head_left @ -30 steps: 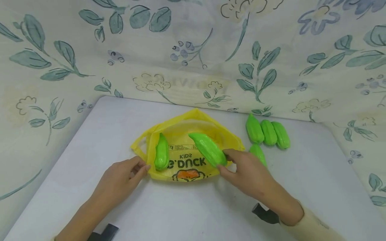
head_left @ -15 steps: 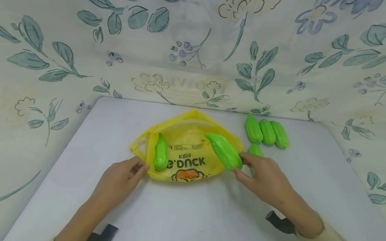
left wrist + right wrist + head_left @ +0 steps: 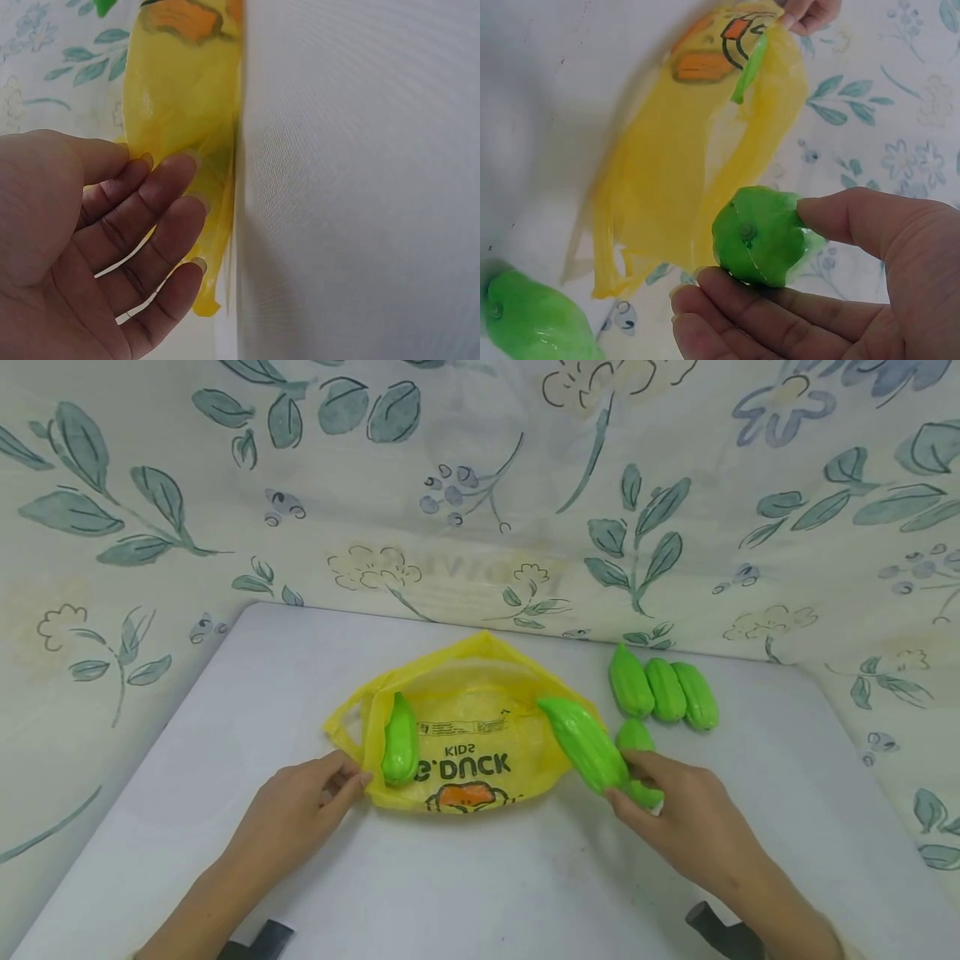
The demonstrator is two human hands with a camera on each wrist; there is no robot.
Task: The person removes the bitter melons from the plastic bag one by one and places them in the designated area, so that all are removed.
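A yellow plastic bag (image 3: pixel 465 735) with a duck print lies on the table, its mouth spread open. My left hand (image 3: pixel 307 797) pinches the left edge of the bag between thumb and forefinger, the other fingers loosely bent in the left wrist view. One glossy green ridged gourd (image 3: pixel 401 739) is inside the bag at its left. My right hand (image 3: pixel 686 806) holds a second such gourd (image 3: pixel 585 743) by its blunt end, the pointed tip overlapping the bag's right edge. In the right wrist view that held gourd (image 3: pixel 757 236) shows its round stem end between thumb and fingers.
Behind my right fingers another green gourd (image 3: pixel 636 735) lies on the table, partly hidden. Farther back right, three more gourds (image 3: pixel 666 689) lie side by side. Floral cloth (image 3: pixel 480 527) rises behind the white table (image 3: pixel 465 885).
My right hand has moved right with the gourd, from over the bag's mouth to its right edge. My left hand and the bag stay nearly still.
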